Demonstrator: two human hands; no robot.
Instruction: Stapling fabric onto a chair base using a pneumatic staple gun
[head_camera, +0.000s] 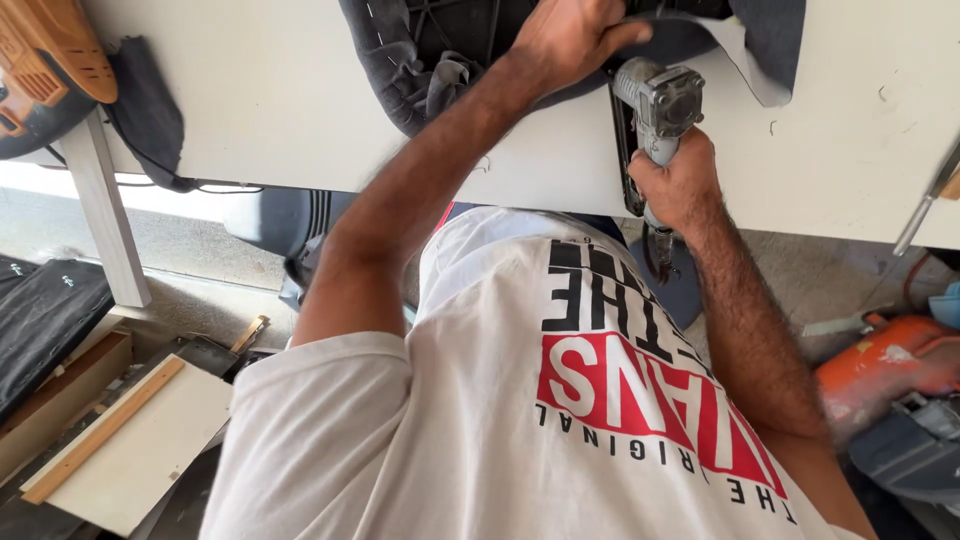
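Right hand (678, 185) is closed around the handle of a grey pneumatic staple gun (658, 100), gun head sticking up just above the knuckles, its black magazine running down along the thumb side, nose against the white surface (300, 110). Left hand (570, 35) sits just up and to the left of the gun, pressed down and clamped on dark grey fabric (420, 60), thumb stretched toward the gun head; fingers mostly hidden past the frame edge, so full grip can't be made out, but it pins the cloth. Fabric bunches under and left of the left hand, wrapped over a dark padded piece; a flap of it with a pale underside (760, 60) lies just right of the gun, above the right hand. Air hose fitting hangs below the right wrist, blurry. Far left of both hands: orange power tool (55, 50) on the surface edge, another dark cloth (150, 110) draped beside it. Below the left elbow on the floor: wooden boards (130, 440), loosely stacked. Right of the right forearm: orange machine (880, 365), partly cut off. No containers in view.
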